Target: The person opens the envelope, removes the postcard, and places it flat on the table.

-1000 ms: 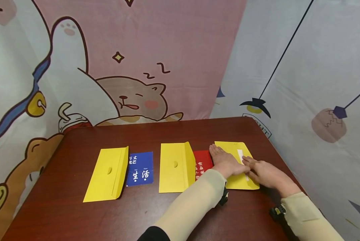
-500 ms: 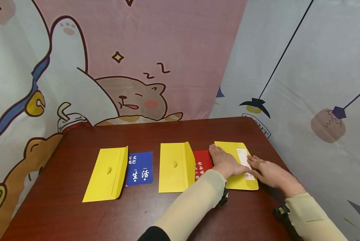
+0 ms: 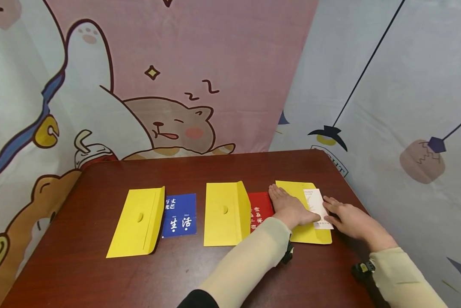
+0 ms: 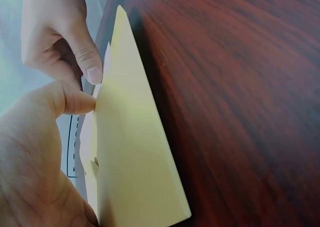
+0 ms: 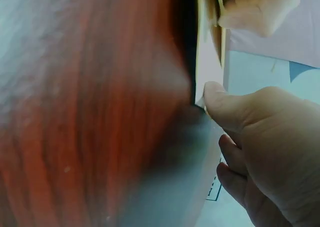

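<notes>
At the right of the head view lies a yellow envelope (image 3: 305, 236), with a white card (image 3: 316, 205) showing over its right side. My left hand (image 3: 289, 208) lies across this envelope, fingers extended; its thumb (image 4: 80, 100) touches the paper in the left wrist view. My right hand (image 3: 355, 222) is at the card's right edge. In the right wrist view its thumb (image 5: 217, 101) rests on the end of the card and pinches it; the fingertips behind are partly hidden. Part of the card is under the left thumb or inside the envelope.
A red card (image 3: 260, 209) sits beside the middle yellow envelope (image 3: 220, 214), partly hidden by the left arm. Further left, a blue card (image 3: 179, 216) lies next to another yellow envelope (image 3: 135, 222). All rest on a brown wooden table (image 3: 168, 282); a printed cloth (image 3: 234, 77) hangs behind.
The white card has slid right, from a narrow strip to a wide piece showing. My right hand has moved right with it, while the left hand has stayed in place.
</notes>
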`<state>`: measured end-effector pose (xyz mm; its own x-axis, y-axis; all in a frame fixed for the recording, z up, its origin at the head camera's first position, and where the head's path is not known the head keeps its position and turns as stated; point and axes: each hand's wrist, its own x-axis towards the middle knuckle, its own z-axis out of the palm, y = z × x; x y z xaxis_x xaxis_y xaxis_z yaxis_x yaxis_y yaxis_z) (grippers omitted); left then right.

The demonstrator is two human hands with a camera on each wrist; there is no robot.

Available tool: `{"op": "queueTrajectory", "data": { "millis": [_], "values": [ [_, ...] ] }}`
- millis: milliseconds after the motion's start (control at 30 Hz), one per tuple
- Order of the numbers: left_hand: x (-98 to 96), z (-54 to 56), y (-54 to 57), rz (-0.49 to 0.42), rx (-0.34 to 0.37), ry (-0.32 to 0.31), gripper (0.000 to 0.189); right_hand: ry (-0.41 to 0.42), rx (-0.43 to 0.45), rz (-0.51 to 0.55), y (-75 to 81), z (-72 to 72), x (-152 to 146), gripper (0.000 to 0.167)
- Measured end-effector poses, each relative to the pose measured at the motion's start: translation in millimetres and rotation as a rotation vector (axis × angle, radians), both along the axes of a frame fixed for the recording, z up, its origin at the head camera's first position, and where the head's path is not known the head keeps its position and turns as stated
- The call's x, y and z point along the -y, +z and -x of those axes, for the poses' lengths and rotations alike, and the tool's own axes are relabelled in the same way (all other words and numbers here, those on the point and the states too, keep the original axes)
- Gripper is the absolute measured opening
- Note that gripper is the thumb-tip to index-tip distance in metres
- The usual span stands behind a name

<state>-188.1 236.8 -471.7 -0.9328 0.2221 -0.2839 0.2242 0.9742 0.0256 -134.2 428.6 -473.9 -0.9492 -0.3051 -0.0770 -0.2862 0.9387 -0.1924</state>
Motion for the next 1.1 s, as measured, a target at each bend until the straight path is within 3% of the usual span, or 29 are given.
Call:
{"op": "queueTrajectory", "data": {
  "millis": [167, 433, 500, 667, 800, 1100],
  "values": [
    [-1.0, 0.9, -2.5, 0.002, 0.002, -0.004, 0.125, -0.066, 0.001, 0.156, 1.1, 4.1, -1.7, 0.064],
    [-0.4, -1.0, -0.2, -0.001, -0.007, 0.004, 0.127, -0.41, -0.122, 0.4, -0.6, 9.2, 4.2, 0.058],
    [-0.7, -1.0, -0.5, -0.008, -0.004, 0.008, 0.128, -0.5, -0.092, 0.475, 0.8, 10.1, 5.9, 0.059],
    [-0.9, -2.1, -0.4, -0.015, -0.003, 0.014, 0.128, -0.653, 0.099, 0.598, 4.7, 14.0, 7.9, 0.068],
    [-0.6, -3.1, 0.7, -0.012, -0.009, 0.019, 0.128, -0.696, 0.172, 0.622, 2.6, 18.7, 7.0, 0.068],
    [-0.7, -2.7, -0.7, -0.001, -0.017, 0.025, 0.128, -0.715, 0.19, 0.657, -6.8, 25.0, 5.0, 0.052]
  ]
}}
